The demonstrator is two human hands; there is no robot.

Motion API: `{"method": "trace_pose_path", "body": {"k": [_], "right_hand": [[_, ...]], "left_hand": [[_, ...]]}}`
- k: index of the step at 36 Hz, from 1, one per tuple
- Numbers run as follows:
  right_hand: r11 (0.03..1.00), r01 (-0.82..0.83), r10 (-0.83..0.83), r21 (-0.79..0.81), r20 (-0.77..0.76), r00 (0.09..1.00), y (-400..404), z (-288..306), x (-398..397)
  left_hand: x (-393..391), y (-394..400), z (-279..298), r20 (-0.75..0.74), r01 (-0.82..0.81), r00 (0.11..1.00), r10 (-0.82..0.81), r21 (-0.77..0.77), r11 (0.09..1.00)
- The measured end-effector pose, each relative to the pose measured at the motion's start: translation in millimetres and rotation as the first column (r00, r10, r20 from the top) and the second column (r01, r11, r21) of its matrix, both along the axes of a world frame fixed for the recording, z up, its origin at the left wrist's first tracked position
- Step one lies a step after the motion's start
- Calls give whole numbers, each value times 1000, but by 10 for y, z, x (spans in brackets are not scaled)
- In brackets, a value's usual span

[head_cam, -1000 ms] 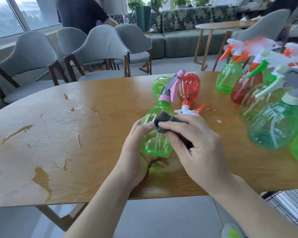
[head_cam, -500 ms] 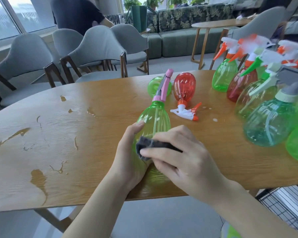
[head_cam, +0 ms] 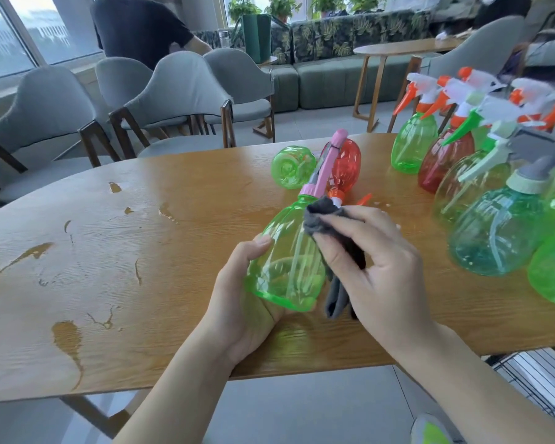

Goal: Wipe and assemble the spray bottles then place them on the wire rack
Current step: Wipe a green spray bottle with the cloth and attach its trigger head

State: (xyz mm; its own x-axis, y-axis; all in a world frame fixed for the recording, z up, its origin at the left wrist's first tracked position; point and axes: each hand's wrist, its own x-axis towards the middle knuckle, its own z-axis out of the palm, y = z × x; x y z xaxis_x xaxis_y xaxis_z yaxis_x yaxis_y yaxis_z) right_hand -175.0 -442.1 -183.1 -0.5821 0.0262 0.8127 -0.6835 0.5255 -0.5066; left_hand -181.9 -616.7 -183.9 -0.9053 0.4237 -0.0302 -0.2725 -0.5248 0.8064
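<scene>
While the left hand [head_cam: 247, 302] grips a green bottle [head_cam: 285, 257] mid-tabletop [head_cam: 141, 251] and the right hand [head_cam: 375, 267] wipes it with a gray cloth [head_cam: 330, 219], assembled bottles [head_cam: 494, 225] wait at three o'clock, none apparently racked.

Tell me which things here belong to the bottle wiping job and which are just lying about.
In the job: green spray bottle in left hand; grey cloth in right hand; wire rack.

Lying about: grey chairs; sofa; water bottle.
</scene>
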Motion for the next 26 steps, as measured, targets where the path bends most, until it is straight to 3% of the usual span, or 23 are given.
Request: {"method": "trace_pose_path", "body": {"k": [6,15,22,26], "right_hand": [[988,37,-3,-148,226,974,30,42,-44],[998,-19,22,-63,55,998,-36,0,3],[995,-27,41,-92,145,989,24,36,-33],[998,-57,57,26,26,998,-54,-14,30]], "left_hand": [[17,21,21,-2,58,998,-58,-32,998],[28,17,26,-13,32,999,-33,-36,999],[29,24,14,1,60,998,-60,-93,994],[31,31,17,10,41,999,-41,-35,999]]}}
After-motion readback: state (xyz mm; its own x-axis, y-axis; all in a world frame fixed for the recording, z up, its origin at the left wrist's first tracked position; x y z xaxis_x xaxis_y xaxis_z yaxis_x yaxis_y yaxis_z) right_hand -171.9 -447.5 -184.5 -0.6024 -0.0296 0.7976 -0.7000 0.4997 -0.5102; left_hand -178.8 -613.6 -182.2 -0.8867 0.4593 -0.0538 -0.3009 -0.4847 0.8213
